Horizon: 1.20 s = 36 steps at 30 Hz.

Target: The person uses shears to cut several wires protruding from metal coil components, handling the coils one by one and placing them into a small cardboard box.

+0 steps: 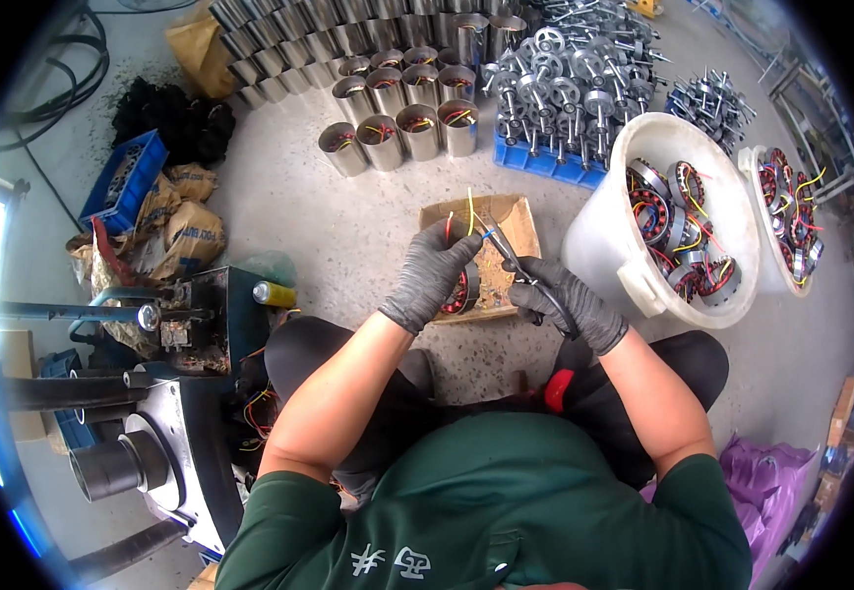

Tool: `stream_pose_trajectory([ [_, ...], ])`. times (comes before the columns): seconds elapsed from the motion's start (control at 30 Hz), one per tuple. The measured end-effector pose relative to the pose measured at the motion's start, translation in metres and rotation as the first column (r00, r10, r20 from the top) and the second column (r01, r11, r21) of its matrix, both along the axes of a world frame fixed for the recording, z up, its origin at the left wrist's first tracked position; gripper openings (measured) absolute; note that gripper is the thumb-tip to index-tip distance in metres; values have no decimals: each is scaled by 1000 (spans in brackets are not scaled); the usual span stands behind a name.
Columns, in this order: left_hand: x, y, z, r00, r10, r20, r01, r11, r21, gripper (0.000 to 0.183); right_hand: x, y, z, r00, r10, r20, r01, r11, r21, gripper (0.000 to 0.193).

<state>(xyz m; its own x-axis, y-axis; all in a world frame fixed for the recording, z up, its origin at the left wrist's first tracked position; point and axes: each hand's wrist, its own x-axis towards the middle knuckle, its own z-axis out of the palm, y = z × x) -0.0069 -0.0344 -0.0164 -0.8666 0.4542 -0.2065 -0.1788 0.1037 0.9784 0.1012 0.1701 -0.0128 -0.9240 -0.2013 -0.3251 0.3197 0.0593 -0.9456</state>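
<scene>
My left hand (429,278), in a dark grey glove, is closed on the lead wires (470,208) of a motor stator; yellow and red ends stick up above the fingers. Below that hand the stator (461,293), a ring with red windings, shows in part over the near side of a shallow cardboard box (528,228). My right hand (577,303), gloved alike, grips scissors (503,248) by their black handles. Their blades point up and left, close to the wires at my left fingertips. Whether the blades touch a wire is too small to tell.
Metal cylinders (380,143), some with wired stators inside, stand in rows ahead. A blue crate (550,162) of shafted metal parts is far right. A white tub (584,236) of stators stands at right, a machine (191,462) at left, a spray can (274,294) nearby.
</scene>
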Motion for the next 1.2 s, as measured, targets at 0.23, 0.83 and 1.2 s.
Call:
stream_pose_trajectory([
  [0.23,2,7,-13,997,30,70,-32,999,28,11,-2,-7,6,988,-66,142,83,989,-119,35],
  [0.83,-3,6,-48,988,18,-151,-43,986,-162,30,8,-10,-40,947,-126,295,240,888,-391,41],
  [1.2,15,11,-20,996,-45,81,49,998,-47,26,-5,-11,-17,947,-116,301,224,907,-356,49],
])
